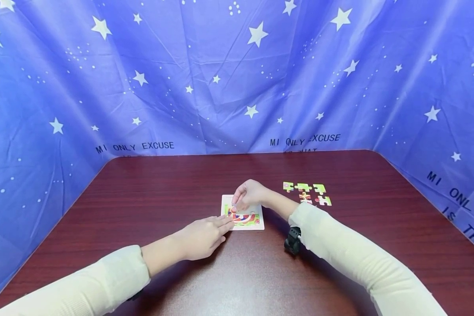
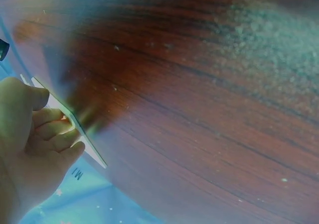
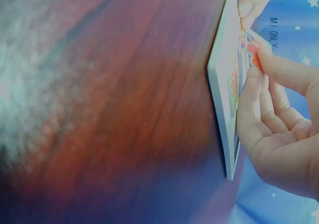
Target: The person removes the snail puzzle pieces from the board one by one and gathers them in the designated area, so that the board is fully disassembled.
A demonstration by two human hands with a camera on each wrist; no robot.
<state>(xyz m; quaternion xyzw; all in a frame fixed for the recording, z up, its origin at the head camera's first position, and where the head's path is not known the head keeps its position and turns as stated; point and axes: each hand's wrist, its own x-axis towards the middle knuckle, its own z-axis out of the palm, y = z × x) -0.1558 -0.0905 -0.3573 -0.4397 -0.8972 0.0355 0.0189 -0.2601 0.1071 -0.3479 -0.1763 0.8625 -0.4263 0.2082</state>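
Observation:
A white-framed jigsaw puzzle board [image 1: 256, 226] lies flat on the table, its near part filled with red, blue, white and green pieces. My left hand [image 1: 203, 237] rests its fairly straight fingers on the board's left edge. In the left wrist view those fingers [image 2: 57, 129] lie over the board's rim. Above the board, my right hand [image 1: 248, 195] pinches a small reddish puzzle piece [image 3: 254, 55] between thumb and forefinger, close over the filled part. Most of that piece is hidden by the fingers in the head view.
Several loose puzzle pieces [image 1: 303, 187], green, red and white, lie right of the board, beyond the right forearm. The dark red wooden table [image 1: 162, 184] ends at a blue curtain [image 1: 221, 57] with white stars. A black wrist camera [image 1: 292, 241] hangs under the right sleeve.

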